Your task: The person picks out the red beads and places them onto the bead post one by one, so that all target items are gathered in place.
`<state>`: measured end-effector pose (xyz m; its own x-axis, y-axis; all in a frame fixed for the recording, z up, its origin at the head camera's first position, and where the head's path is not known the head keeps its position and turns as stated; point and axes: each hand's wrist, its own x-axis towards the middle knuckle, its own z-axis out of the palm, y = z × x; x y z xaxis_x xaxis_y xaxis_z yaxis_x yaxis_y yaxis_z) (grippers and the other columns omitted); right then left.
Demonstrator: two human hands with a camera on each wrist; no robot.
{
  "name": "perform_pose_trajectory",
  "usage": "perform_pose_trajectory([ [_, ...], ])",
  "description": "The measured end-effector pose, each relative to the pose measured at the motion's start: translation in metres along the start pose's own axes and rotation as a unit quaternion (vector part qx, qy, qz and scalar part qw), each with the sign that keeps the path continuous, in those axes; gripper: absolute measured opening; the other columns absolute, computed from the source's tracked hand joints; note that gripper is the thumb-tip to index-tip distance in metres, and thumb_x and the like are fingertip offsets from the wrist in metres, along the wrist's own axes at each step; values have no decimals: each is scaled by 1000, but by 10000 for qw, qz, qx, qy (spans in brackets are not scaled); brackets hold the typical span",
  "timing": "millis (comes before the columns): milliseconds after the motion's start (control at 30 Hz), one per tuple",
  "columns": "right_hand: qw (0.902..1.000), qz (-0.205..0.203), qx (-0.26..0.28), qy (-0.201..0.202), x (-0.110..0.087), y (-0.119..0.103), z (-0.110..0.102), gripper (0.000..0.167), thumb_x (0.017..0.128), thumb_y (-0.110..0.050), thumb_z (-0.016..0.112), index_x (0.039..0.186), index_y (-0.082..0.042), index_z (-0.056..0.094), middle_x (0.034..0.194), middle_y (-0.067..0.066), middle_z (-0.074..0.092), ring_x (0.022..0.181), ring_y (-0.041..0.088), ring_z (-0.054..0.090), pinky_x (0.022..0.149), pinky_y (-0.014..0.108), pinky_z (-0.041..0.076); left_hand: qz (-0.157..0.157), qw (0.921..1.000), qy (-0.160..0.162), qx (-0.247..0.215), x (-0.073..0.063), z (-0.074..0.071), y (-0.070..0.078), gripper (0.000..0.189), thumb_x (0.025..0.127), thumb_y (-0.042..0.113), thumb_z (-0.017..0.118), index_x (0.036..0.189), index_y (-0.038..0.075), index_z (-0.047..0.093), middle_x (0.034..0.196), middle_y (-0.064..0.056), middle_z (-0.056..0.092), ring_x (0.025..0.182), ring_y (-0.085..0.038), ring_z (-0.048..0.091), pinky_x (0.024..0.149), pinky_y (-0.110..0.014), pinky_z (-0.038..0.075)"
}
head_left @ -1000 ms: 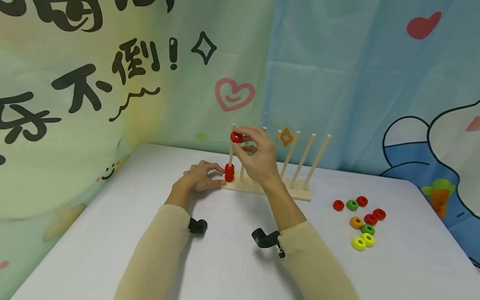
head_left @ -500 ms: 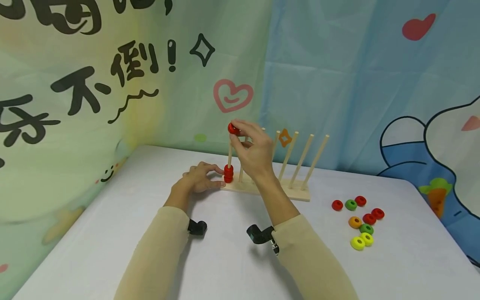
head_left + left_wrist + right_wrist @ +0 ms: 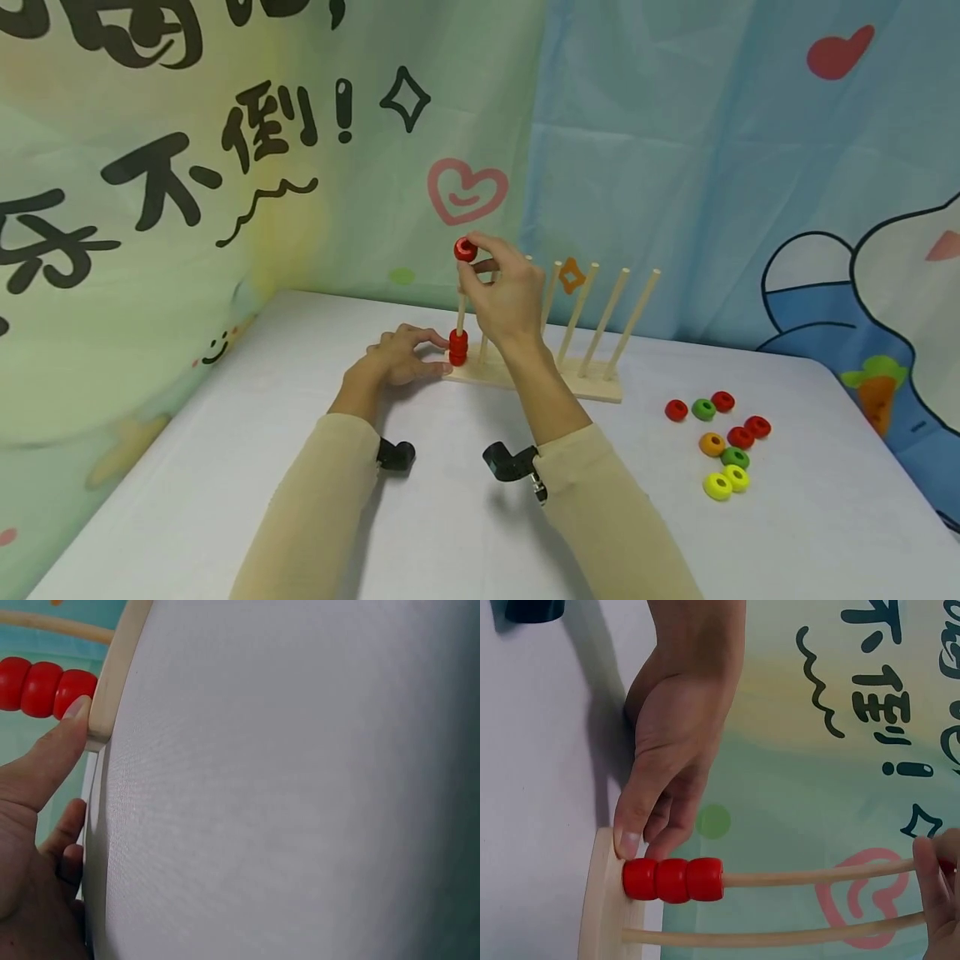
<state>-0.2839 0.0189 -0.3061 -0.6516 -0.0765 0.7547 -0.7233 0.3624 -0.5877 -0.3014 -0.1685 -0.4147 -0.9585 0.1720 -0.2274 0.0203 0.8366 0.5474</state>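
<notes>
1. Pinching a red ring [image 3: 465, 249] at mid-frame in the head view, the right hand [image 3: 510, 292] is by the top of the leftmost peg [image 3: 461, 312]; I cannot tell whether it is threaded.
2. Left of centre, the left hand [image 3: 401, 354] is spread, thumb on the wooden stand [image 3: 600, 387].
3. Three red rings [image 3: 458, 347] circle that peg's foot.
4. Loose rings [image 3: 717, 486] lie on the worktop [image 3: 450, 517], right of frame.

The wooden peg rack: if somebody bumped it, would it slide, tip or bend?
The wooden peg rack would probably slide, since its flat base rests on the white table surface, though the left hand's thumb touching one end may steady it. A high bump might tip it: the pegs rise tall from a narrow board. They look fairly stiff, standing up unsupported.
</notes>
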Motion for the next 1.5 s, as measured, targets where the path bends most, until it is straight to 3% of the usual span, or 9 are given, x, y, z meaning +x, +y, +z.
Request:
perform_pose_trajectory([
  [133, 9997, -75, -228, 75, -1, -2, -5, 39, 91, -12, 78, 128, -2, 66, 121, 15, 67, 75, 24, 75, 59, 28, 59, 28, 10000, -7, 26, 0, -1, 1, 47, 89, 56, 74, 132, 42, 63, 161, -6, 34, 146, -41, 27, 114, -68, 24],
  [267, 9989, -300, -289, 228, -6, -2, -9, 37, 92, -11, 77, 126, -1, 66, 119, 18, 65, 72, 26, 74, 58, 29, 59, 64, 10000, -9, 60, 0, -1, 0, 47, 89, 56, 74, 133, 41, 63, 161, -8, 34, 145, -41, 28, 113, -67, 25],
  [467, 9989, -453, -94, 102, -14, 3, -11, 32, 93, -8, 75, 123, -1, 67, 117, 17, 65, 78, 25, 73, 57, 31, 59, 70, 10000, -27, 43, -2, -2, 0, 49, 88, 58, 73, 133, 42, 63, 160, -10, 35, 144, -42, 29, 113, -67, 26],
  [700, 9980, -605, 51, -154, -22, 15, -26, 32, 93, -6, 73, 124, -5, 66, 114, 14, 64, 90, 26, 72, 64, 32, 61, 84, 10000, -19, 20, -1, -2, 5, 48, 88, 58, 74, 133, 41, 63, 160, -9, 35, 145, -40, 28, 113, -68, 26],
  [900, 9975, -702, 100, -6, -28, 20, -37, 29, 91, -3, 75, 119, -3, 68, 114, 15, 67, 87, 26, 73, 60, 34, 61, 84, 9999, -54, 85, 0, -3, 4, 49, 89, 57, 73, 134, 41, 63, 160, -8, 35, 144, -40, 29, 111, -68, 28],
  [1033, 9963, -842, 78, -149, -34, 21, -48, 28, 91, 0, 74, 117, -2, 68, 110, 15, 67, 85, 28, 73, 60, 37, 61, 95, 9999, -88, 111, 0, -2, 5, 49, 89, 57, 73, 134, 41, 63, 160, -8, 36, 143, -40, 30, 110, -67, 30],
  [1167, 9966, -789, 35, -254, -38, 23, -57, 30, 90, 1, 74, 118, -5, 69, 105, 14, 67, 82, 25, 73, 59, 35, 60, 195, 9997, -87, 82, 2, -2, 7, 49, 90, 56, 72, 135, 40, 63, 161, -8, 34, 144, -41, 30, 110, -66, 30],
  [1500, 9953, -706, -294, -589, -49, 29, -73, 23, 89, -1, 75, 111, -3, 70, 99, 13, 68, 79, 22, 71, 58, 31, 59, 103, 9998, -111, 89, -2, -3, 2, 50, 91, 55, 72, 136, 38, 62, 162, -9, 33, 144, -40, 29, 110, -66, 29],
])
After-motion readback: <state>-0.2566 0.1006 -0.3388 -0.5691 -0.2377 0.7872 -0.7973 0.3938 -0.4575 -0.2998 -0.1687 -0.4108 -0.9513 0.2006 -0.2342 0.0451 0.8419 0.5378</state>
